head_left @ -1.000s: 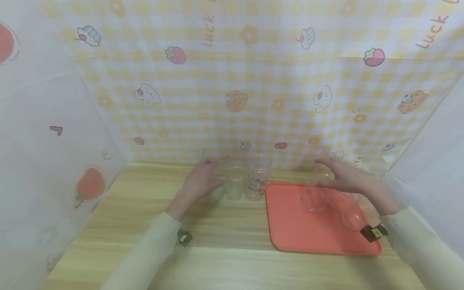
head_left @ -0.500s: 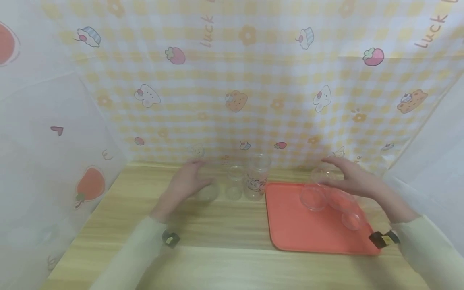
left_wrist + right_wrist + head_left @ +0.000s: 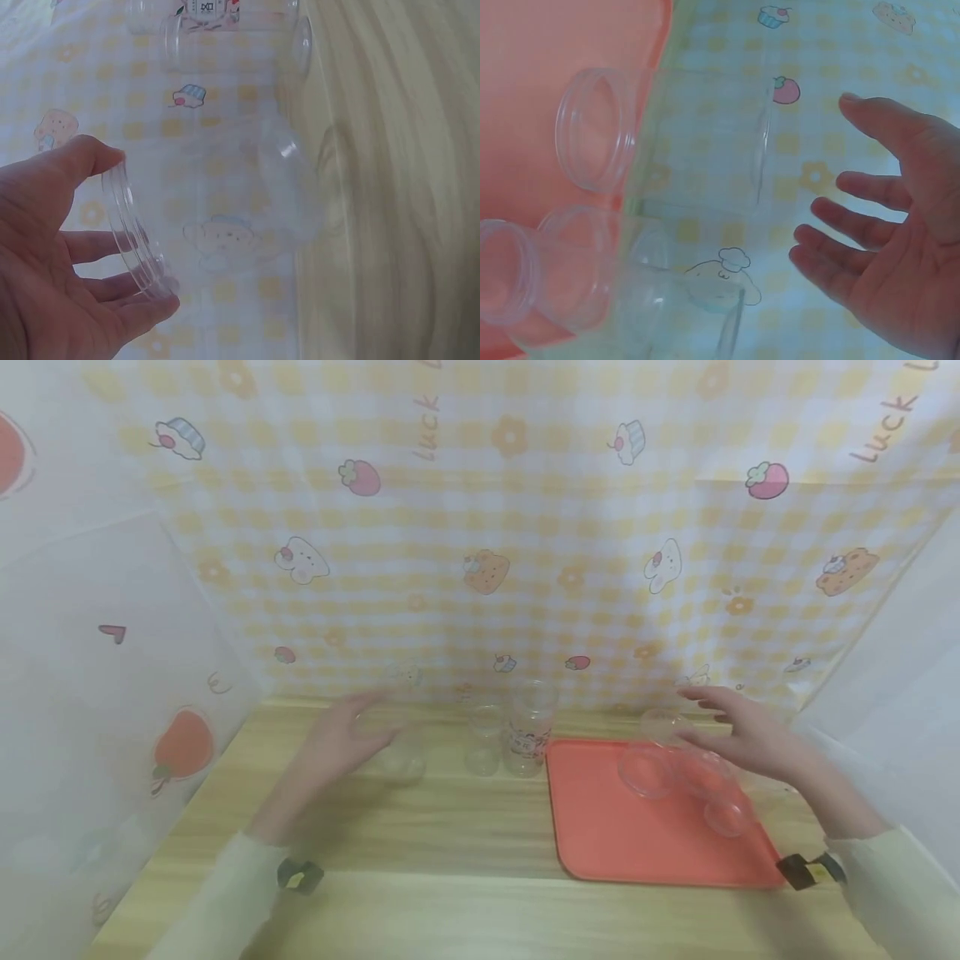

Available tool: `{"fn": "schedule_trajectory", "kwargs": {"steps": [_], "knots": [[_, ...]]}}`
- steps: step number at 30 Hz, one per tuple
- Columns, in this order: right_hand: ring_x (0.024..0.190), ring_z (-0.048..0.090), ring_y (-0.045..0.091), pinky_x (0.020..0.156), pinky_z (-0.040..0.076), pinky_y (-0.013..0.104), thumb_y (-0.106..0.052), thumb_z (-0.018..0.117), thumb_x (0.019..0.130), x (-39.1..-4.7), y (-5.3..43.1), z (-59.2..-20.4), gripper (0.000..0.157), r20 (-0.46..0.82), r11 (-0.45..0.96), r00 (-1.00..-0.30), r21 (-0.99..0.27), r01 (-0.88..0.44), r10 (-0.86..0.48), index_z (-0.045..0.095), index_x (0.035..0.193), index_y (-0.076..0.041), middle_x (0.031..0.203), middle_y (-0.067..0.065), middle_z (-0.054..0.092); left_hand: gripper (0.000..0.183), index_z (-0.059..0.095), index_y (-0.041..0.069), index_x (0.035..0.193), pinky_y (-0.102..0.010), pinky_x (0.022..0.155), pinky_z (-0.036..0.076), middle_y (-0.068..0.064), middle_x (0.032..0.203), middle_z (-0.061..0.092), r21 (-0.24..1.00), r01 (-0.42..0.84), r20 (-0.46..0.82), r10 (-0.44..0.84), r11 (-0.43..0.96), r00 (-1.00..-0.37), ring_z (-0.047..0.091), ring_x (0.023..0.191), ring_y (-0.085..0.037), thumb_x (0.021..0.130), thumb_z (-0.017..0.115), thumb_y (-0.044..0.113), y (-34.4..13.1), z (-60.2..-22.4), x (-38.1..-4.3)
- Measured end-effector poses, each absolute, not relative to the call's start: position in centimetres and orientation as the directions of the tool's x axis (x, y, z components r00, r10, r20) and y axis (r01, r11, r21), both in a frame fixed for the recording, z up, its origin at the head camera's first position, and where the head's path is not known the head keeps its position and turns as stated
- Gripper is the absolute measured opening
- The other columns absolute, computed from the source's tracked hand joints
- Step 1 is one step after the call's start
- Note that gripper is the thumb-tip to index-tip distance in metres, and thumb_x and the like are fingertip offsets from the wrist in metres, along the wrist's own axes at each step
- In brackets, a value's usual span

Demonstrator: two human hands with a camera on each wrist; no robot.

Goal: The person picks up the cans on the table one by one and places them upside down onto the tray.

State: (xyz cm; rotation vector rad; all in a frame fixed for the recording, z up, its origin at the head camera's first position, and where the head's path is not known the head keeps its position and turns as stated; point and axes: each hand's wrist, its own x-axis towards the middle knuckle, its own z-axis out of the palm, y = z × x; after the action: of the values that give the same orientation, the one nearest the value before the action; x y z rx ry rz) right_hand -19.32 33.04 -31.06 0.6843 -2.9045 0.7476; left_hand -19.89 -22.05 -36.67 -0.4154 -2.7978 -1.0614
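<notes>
From here: left hand (image 3: 330,747) pinches a clear jar (image 3: 403,764) by the rim; jar's to its right, long axis near upright, can't tell if base touches table (image 3: 450,835). Right hand (image 3: 750,737) spread, holding nothing, well off by the tray (image 3: 622,843).

Here's the tray (image 3: 637,847) in coral red, jars (image 3: 217,199) colourless and clear, worktop (image 3: 450,914) pale wood-grain, backdrop (image 3: 420,518) yellow-and-white check!

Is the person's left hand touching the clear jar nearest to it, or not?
Touching. The left wrist view shows the left hand holding the clear jar, with thumb and a fingertip against opposite sides of the rim.
</notes>
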Motion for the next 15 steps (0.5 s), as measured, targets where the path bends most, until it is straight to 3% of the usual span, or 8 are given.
{"fn": "schedule_trajectory", "kwargs": {"steps": [5, 8, 12, 15], "knots": [[0.120, 0.053, 0.053, 0.093, 0.047, 0.066, -0.019, 0.076, 0.094, -19.0, 33.3, -31.3, 0.061, 0.235, 0.762, -0.894, -0.468, -0.448, -0.381, 0.049, 0.144, 0.003, 0.139, 0.028, 0.054, 0.064, 0.051, 0.003, 0.146, -0.064, 0.109, 0.035, -0.024, 0.146, 0.050, 0.649, 0.271, 0.206, 0.179, 0.711, -0.962, 0.042, 0.135, -0.046, 0.096, 0.070, 0.039, -23.4, -36.4, -19.1], [0.120, 0.056, 0.046, 0.097, 0.053, 0.043, -0.014, 0.077, 0.093, -18.8, 33.4, -31.6, 0.057, 0.272, 0.754, -0.897, -0.487, -0.441, -0.349, 0.052, 0.142, 0.000, 0.137, 0.025, 0.056, 0.063, 0.051, -0.001, 0.144, -0.066, 0.104, 0.040, -0.027, 0.144, 0.050, 0.655, 0.273, 0.228, 0.161, 0.705, -0.960, 0.046, 0.130, -0.049, 0.097, 0.070, 0.037, -24.1, -36.4, -18.6], [0.119, 0.059, 0.024, 0.091, 0.044, 0.008, -0.004, 0.077, 0.090, -18.4, 33.8, -32.1, 0.052, 0.364, 0.717, -0.870, -0.503, -0.484, -0.332, 0.056, 0.138, 0.000, 0.130, 0.022, 0.060, 0.061, 0.050, -0.001, 0.145, -0.065, 0.103, 0.042, -0.027, 0.144, 0.050, 0.690, 0.281, 0.252, 0.142, 0.667, -0.957, 0.048, 0.128, -0.049, 0.098, 0.071, 0.032, -24.7, -36.5, -17.9], [0.114, 0.058, 0.005, 0.089, 0.044, 0.006, 0.006, 0.075, 0.088, -18.2, 34.1, -32.4, 0.050, 0.442, 0.662, -0.833, -0.520, -0.540, -0.333, 0.057, 0.135, 0.005, 0.124, 0.018, 0.062, 0.061, 0.048, -0.001, 0.146, -0.063, 0.105, 0.041, -0.026, 0.146, 0.048, 0.719, 0.286, 0.257, 0.140, 0.634, -0.956, 0.047, 0.129, -0.049, 0.099, 0.070, 0.031, -25.0, -36.6, -17.4]]}}
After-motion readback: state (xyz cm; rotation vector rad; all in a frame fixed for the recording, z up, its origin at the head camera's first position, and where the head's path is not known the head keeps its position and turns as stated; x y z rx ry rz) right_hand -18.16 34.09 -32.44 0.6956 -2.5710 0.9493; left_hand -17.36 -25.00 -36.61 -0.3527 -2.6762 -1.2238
